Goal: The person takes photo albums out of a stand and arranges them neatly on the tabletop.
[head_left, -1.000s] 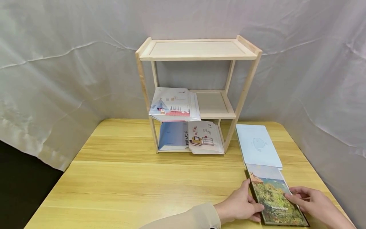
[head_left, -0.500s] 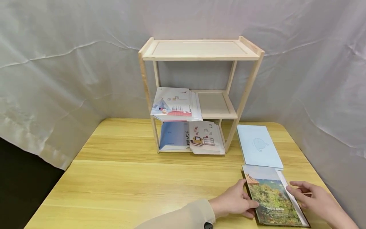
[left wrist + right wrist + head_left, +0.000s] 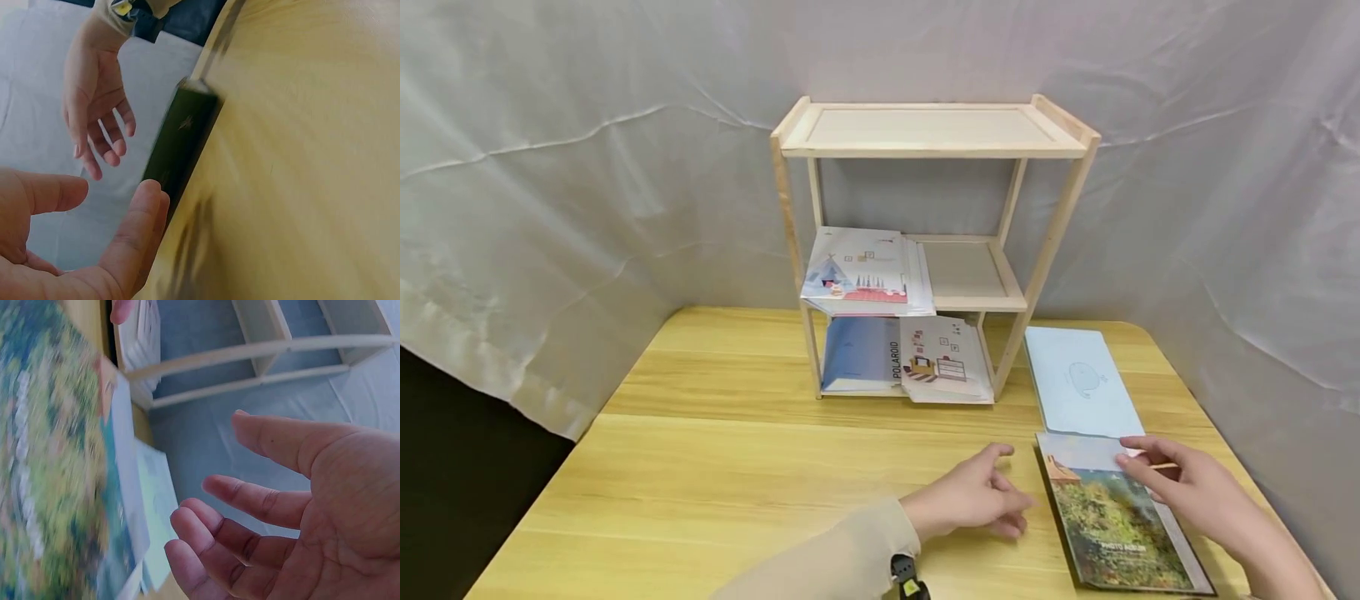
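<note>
The wooden shelf unit [image 3: 940, 129] has three tiers. Its middle tier holds, at the left, a stack of booklets [image 3: 861, 262] with a tent drawing on the top cover. Its bottom tier holds a blue book [image 3: 859, 354] at the left and a stack of white booklets [image 3: 942, 362] at the right, the latter projecting past the front edge.

The photo album [image 3: 1108, 525] lies flat on the table [image 3: 700, 483], in front of the shelf unit and to its right. Its long axis runs front to back, the far end slanting toward the shelf unit; a dark green spine [image 3: 181, 134] forms its left side. The light-blue book [image 3: 1082, 367], bearing a whale drawing, lies directly beyond it, right of the shelf unit.

Legible markings: "PHOTO ALBUM" near the album's front end; "POLAROID" on the blue book.

Both hands are in front of the shelf unit, fingers loosely extended, gripping nothing. The left hand [image 3: 973, 500] is left of the album, apart from it; the right hand [image 3: 1187, 492] is at the album's far right corner; contact cannot be determined.
</note>
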{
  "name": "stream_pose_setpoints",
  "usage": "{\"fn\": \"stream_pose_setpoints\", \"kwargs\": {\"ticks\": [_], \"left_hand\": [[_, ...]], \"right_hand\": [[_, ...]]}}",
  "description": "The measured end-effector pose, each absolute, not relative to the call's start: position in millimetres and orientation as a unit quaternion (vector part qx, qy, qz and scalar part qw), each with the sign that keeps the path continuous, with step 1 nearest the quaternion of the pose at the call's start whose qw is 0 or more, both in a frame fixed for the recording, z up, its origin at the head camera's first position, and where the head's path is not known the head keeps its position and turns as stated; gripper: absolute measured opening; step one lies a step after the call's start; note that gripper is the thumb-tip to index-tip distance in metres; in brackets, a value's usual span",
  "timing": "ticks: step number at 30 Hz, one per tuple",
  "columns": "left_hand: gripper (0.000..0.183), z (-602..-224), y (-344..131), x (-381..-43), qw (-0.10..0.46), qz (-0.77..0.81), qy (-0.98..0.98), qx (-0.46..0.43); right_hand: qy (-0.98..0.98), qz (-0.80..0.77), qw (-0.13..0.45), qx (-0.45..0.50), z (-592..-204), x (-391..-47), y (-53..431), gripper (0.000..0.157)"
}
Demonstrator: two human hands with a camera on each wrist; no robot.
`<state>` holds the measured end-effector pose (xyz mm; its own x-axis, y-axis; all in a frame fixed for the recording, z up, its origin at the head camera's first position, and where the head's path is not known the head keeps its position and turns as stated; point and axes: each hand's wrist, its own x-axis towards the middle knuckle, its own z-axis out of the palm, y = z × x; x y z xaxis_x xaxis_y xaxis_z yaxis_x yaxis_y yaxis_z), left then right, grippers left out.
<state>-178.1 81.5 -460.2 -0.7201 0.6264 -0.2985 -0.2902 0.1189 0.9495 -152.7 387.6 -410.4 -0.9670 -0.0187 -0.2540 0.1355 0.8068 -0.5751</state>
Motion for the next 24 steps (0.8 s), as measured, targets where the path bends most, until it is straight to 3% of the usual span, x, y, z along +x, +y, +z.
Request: {"fn": "stream_pose_setpoints", "kwargs": {"ticks": [9,24], "left_hand": [[0.08,-449.4,30.7,-188.9,0.324,0.664,0.661,0.135],[0.071,-413.7,-32.5,-199.2,0.267,0.7,0.648,0.136]], "right_hand": [[0.937,-0.339,0.084,-0.021,-399.1,-157.4,357.6,0.056],[0.901,-0.423,0.046,-0.084,-380.4,-173.5,319.3,0.049]]}}
